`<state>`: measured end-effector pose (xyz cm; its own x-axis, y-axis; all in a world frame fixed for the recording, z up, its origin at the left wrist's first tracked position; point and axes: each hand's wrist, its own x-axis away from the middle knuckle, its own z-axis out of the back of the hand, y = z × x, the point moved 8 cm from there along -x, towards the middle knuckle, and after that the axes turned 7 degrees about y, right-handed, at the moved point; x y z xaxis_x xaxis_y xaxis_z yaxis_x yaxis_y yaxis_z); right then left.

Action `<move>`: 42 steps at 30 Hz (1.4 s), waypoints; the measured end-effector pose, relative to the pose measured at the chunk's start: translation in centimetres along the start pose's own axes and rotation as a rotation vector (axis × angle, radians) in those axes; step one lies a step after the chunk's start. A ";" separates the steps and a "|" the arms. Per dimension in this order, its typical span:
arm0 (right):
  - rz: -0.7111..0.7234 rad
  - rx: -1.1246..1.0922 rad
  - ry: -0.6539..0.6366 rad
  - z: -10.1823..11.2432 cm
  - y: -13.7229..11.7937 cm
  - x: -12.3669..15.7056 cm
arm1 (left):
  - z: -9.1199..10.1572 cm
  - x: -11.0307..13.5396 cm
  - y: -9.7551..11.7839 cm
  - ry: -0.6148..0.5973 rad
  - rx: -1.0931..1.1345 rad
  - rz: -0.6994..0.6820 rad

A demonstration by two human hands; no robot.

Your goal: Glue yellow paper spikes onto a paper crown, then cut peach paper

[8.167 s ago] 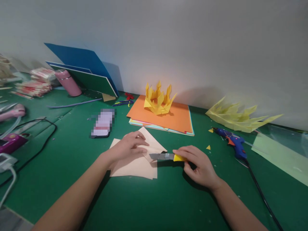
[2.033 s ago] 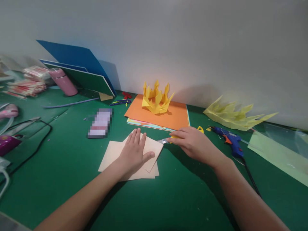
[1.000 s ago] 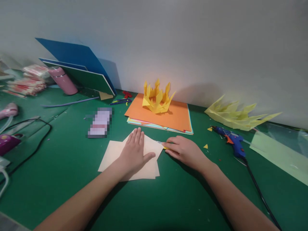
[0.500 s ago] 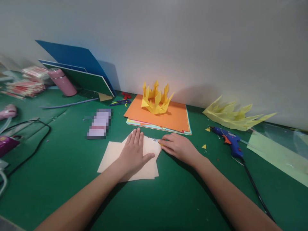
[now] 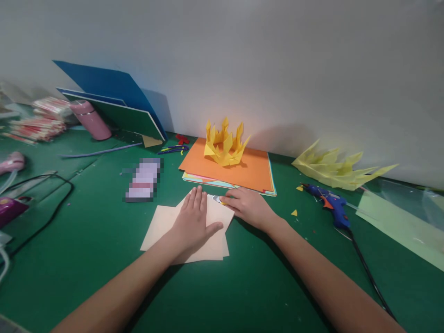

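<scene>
My left hand [image 5: 194, 217] lies flat, fingers stretched out, on a folded sheet of pale peach paper [image 5: 163, 225] on the green mat. My right hand [image 5: 247, 207] is closed around a yellow-handled utility knife [image 5: 218, 200]. Only its grey blade tip shows, resting on the paper's far right edge just beyond my left fingertips.
A stack of coloured paper with an orange top sheet [image 5: 249, 170] carries a yellow folded paper crown [image 5: 225, 144]. A blue glue gun [image 5: 332, 203] with a black cord lies right, pale yellow folded paper [image 5: 338, 167] behind it. A phone [image 5: 143, 179], pink bottle [image 5: 90, 120] and boards [image 5: 118, 99] sit left.
My right hand has slid the knife leftward along the far edge of the peach paper, closer to my left fingertips. My left hand has stayed flat on the paper.
</scene>
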<state>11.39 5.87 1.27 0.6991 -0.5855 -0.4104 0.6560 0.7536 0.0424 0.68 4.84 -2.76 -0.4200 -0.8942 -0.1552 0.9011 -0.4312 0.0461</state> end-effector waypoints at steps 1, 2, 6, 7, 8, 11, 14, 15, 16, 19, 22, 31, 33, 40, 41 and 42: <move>-0.007 0.000 -0.001 -0.1 0.0 -0.2 | 0.0 0.0 0.0 -0.001 -0.001 -0.001; -0.014 -0.001 -0.001 -0.1 0.0 -0.4 | 0.0 0.0 0.0 -0.001 -0.002 -0.003; -0.028 0.000 0.010 -0.5 0.0 -0.9 | -0.1 0.0 0.0 0.011 -0.008 -0.015; -0.027 -0.001 0.016 -0.5 0.0 -1.0 | 0.0 0.0 0.1 0.018 -0.009 -0.017; -0.027 -0.004 0.023 -0.6 0.0 -1.1 | 0.0 0.0 0.1 0.024 -0.011 -0.018; -0.026 -0.007 0.045 -0.7 -0.1 -1.3 | 0.1 0.0 0.1 0.021 -0.012 -0.018; -0.037 0.006 0.062 -0.8 -0.1 -1.6 | 0.0 -0.1 0.1 0.005 -0.012 -0.016; -0.039 0.010 0.068 -0.8 -0.2 -1.7 | 0.0 -0.1 0.1 0.006 -0.009 -0.014; -0.039 0.012 0.075 -0.8 -0.2 -1.7 | -0.1 0.0 0.0 0.010 -0.005 -0.013; -0.033 0.014 0.103 -0.3 0.1 -1.4 | 0.0 0.1 -0.1 0.044 0.018 -0.014; -0.065 0.044 0.139 0.6 1.2 -0.4 | 0.4 0.3 0.0 0.093 0.038 -0.014; -0.258 0.202 0.217 2.3 6.3 3.4 | 1.2 0.3 0.8 0.066 -0.010 -0.063; -0.321 0.229 0.243 2.3 6.9 3.5 | 1.7 0.3 1.1 0.105 -0.003 -0.079; -0.330 -0.057 0.227 1.9 2.3 2.1 | 3.3 0.4 0.9 0.223 0.014 -0.031; -0.313 -0.139 0.187 1.5 1.1 1.9 | 3.5 0.4 0.9 0.238 0.007 -0.025; -0.311 -0.209 0.150 1.2 0.0 1.7 | 3.6 0.4 0.8 0.251 -0.002 -0.023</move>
<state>12.94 4.49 1.64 0.4172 -0.7567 -0.5033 0.7468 0.6011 -0.2845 0.85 3.70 0.81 -0.4008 -0.8261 -0.3962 0.8919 -0.4507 0.0374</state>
